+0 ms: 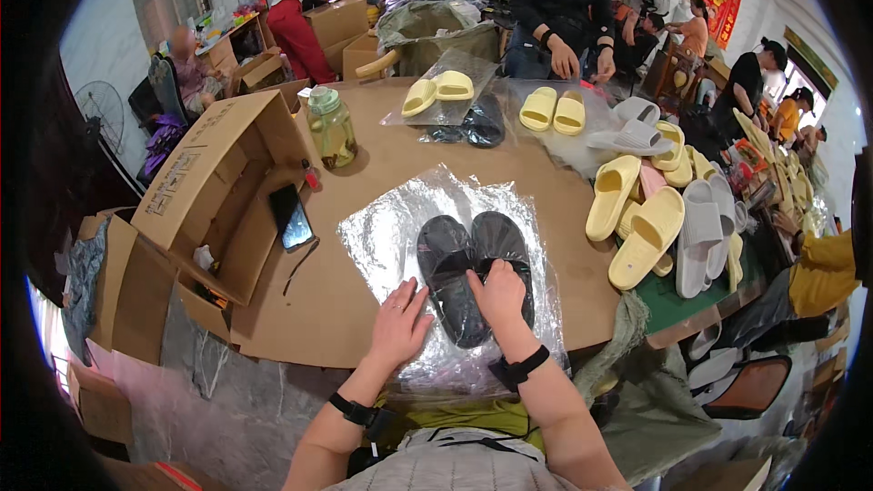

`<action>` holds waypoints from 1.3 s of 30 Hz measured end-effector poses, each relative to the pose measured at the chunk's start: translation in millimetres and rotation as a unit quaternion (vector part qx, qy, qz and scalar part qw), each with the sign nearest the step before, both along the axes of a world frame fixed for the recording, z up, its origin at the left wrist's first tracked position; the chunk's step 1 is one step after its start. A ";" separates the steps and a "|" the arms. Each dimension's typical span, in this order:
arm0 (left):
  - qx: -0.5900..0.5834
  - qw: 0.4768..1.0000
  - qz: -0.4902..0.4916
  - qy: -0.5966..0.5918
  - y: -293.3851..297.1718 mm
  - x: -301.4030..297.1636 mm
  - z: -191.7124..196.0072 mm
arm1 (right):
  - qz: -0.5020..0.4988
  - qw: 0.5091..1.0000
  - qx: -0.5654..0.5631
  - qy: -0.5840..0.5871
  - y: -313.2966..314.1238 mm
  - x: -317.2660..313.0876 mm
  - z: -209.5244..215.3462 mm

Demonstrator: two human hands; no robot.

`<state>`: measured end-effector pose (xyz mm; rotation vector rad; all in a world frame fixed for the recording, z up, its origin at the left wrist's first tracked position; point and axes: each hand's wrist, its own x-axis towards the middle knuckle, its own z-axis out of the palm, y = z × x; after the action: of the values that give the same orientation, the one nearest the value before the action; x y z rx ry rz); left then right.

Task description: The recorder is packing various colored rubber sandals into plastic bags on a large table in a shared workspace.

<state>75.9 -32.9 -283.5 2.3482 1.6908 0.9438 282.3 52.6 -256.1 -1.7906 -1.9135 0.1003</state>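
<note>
1. Black slippers (473, 264) side by side on a clear plastic bag (382, 236), middle of the brown tabletop (382, 164).
2. Right hand (500, 295) pressing the slippers, fingers (482, 275) curled loosely, keeping the pair together.
3. Left hand (400, 323) flat, fingers spread, gripping nothing, holding the bag down.

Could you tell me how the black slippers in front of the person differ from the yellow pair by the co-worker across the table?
The black slippers are dark, while the yellow pair is pale. The black slippers lie under the right hand, beside the left hand; the yellow pair lies untouched. Both pairs sit side by side on clear plastic.
</note>
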 end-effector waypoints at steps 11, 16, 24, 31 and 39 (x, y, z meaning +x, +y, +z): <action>-0.046 0.998 0.015 -0.052 -1.0 3.0 7.8 | -0.019 0.997 0.010 0.073 -31.0 37.4 -5.4; -0.066 0.997 0.022 -0.027 -2.1 3.2 15.0 | -0.049 0.998 0.004 0.033 -41.1 44.5 -4.8; -0.070 0.997 -0.003 -0.046 -0.5 10.2 16.6 | -0.064 0.994 0.021 0.081 -20.9 36.5 -7.6; -0.090 0.995 -0.004 -0.049 -1.7 5.6 17.1 | -0.087 0.963 0.072 0.243 -49.9 82.5 -1.9; -0.088 0.996 0.015 -0.005 -3.6 3.0 14.7 | -0.219 0.736 0.353 0.534 -160.8 280.8 -107.2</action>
<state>78.9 -36.5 -268.8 2.2096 1.7326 0.7746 563.1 -108.1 -363.3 -1.1344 -0.5357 0.1582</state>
